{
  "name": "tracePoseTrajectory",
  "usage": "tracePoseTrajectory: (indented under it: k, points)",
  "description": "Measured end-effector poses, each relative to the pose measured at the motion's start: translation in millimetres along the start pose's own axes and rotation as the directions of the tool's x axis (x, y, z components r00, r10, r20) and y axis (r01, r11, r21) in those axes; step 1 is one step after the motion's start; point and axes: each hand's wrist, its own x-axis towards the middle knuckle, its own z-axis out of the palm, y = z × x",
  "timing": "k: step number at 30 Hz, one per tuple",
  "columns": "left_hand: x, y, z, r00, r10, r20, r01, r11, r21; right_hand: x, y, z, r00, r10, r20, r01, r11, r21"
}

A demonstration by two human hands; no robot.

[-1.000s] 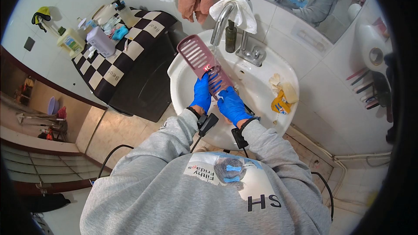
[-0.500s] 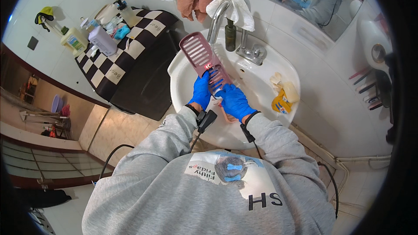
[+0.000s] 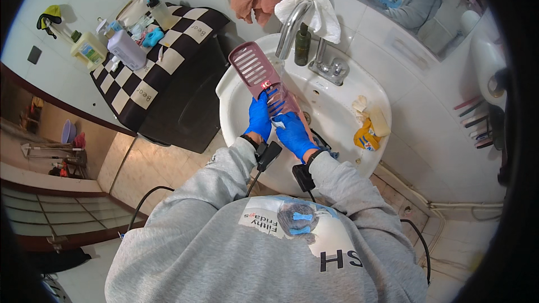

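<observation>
Pink rack (image 3: 263, 77): upper half beyond left fingers
Left hand (image 3: 259, 118): gripping it, fingers behind slots
Right hand (image 3: 293, 134): curled at lower end, grip unclear

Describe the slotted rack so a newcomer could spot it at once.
Find the white sink, then the blue-gloved left hand over its left side. That hand holds a long mauve rack. Rows of slots set it apart from the dark green bottle beyond.
</observation>
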Motion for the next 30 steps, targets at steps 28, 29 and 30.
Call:
tracePoseTrajectory:
  k: [28, 29, 30]
  points:
    - [3, -1, -11, 0.905, -0.352, 0.240, 0.409, 0.875, -0.259, 20, -19, -6, 0.998, 0.019, 0.056, 0.000, 0.947, -0.322]
    - [6, -2, -13, 0.883, -0.401, 0.245, 0.463, 0.829, -0.313, 21, -18, -6, 0.998, 0.026, 0.048, -0.006, 0.925, -0.381]
    - [8, -7, -14, 0.898, -0.372, 0.236, 0.431, 0.854, -0.292, 23, -17, -6, 0.999, 0.045, 0.021, -0.031, 0.902, -0.430]
